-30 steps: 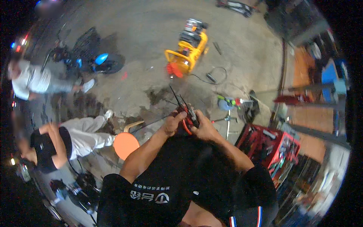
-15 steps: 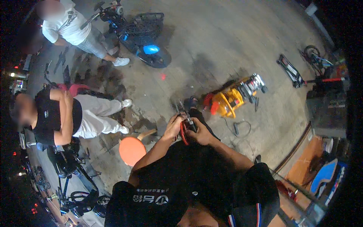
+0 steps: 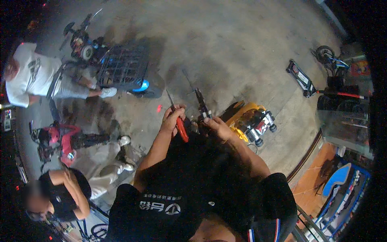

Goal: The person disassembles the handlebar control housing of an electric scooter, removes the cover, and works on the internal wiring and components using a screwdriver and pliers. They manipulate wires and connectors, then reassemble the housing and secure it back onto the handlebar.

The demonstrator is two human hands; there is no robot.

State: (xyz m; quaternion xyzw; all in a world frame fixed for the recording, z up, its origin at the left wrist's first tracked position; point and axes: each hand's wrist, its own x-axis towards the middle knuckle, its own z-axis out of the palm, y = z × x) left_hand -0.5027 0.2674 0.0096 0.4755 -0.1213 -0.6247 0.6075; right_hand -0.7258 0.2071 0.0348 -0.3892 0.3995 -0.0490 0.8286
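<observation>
My left hand [image 3: 174, 118] is closed round red-handled pliers [image 3: 182, 131], whose thin metal nose points up and slightly left, away from me. To its right, my right hand [image 3: 217, 127] grips a dark, slim tool [image 3: 200, 101] with a thin rod stretching forward from its tip; its exact kind cannot be made out. Both hands are in front of my body, a little apart. The dark area just below and between them is too dim to read.
A yellow machine [image 3: 252, 121] with silver fittings stands right of my hands. Further left are a basketed scooter [image 3: 125, 68], a pink scooter [image 3: 69, 141], a person in white [image 3: 34, 76] and another in black [image 3: 68, 193]. A kick scooter [image 3: 301, 78] lies far right.
My hands have moved apart, the left with the red-handled pliers going left and up, away from the tool in my right. The whole view has turned; the scooters and people have shifted.
</observation>
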